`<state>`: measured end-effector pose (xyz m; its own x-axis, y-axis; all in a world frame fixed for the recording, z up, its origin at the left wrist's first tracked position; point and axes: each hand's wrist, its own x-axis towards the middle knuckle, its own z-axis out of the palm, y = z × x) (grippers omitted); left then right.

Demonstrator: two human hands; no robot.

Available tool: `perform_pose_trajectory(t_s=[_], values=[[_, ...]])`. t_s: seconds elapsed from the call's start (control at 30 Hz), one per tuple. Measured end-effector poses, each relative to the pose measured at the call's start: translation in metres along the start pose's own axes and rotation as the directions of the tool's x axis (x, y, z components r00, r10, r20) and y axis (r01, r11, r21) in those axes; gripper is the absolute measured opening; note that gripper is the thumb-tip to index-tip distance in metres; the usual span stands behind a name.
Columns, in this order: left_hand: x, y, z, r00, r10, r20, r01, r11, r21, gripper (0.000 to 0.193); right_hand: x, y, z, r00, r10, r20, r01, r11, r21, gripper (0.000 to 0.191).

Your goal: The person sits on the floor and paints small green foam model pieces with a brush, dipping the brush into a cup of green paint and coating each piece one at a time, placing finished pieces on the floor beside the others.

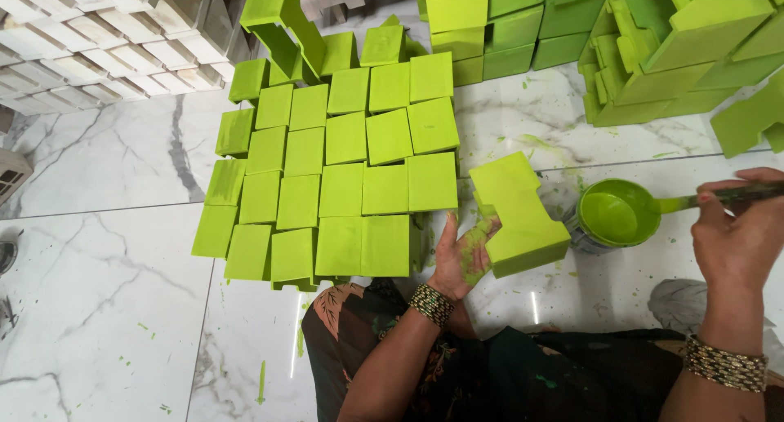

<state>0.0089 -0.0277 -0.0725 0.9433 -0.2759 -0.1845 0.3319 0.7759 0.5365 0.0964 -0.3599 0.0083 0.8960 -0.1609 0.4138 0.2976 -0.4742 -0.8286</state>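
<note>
My left hand point(462, 257), smeared with green paint, holds a lime-green painted block point(516, 210) with a notched side, tilted above the marble floor. My right hand point(739, 230) grips a paintbrush point(719, 197) whose tip reaches into a small tin of green paint point(616, 215) standing just right of the block. To the left of my left hand lie rows of several painted green blocks point(343, 173) set close together on the floor.
Stacks of painted green blocks point(645, 46) fill the top right. Unpainted white blocks point(98, 38) are stacked at the top left. The white marble floor point(106, 291) has green splatters. My dark patterned clothing point(490, 373) fills the bottom.
</note>
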Motion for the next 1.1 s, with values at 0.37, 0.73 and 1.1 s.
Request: perform_pose_trajectory(t_s=[0.37, 0.73, 1.1], values=[[-0.001, 0.002, -0.002, 0.991, 0.041, 0.130, -0.045, 0.999, 0.026, 0.113, -0.002, 0.037, -0.008, 0.966, 0.224, -0.127, -0.236, 0.967, -0.094, 0.015], [-0.004, -0.001, 0.006, 0.981, 0.011, 0.194, -0.006, 1.000, -0.029, 0.114, -0.003, 0.057, -0.033, 0.957, 0.220, 0.187, -0.282, 0.564, 0.776, 0.014], [-0.009, -0.004, 0.018, 0.967, -0.019, 0.252, 0.029, 0.999, -0.034, 0.107, -0.021, -0.078, 0.008, 0.913, -0.048, 0.405, -0.290, 0.623, 0.727, 0.041]])
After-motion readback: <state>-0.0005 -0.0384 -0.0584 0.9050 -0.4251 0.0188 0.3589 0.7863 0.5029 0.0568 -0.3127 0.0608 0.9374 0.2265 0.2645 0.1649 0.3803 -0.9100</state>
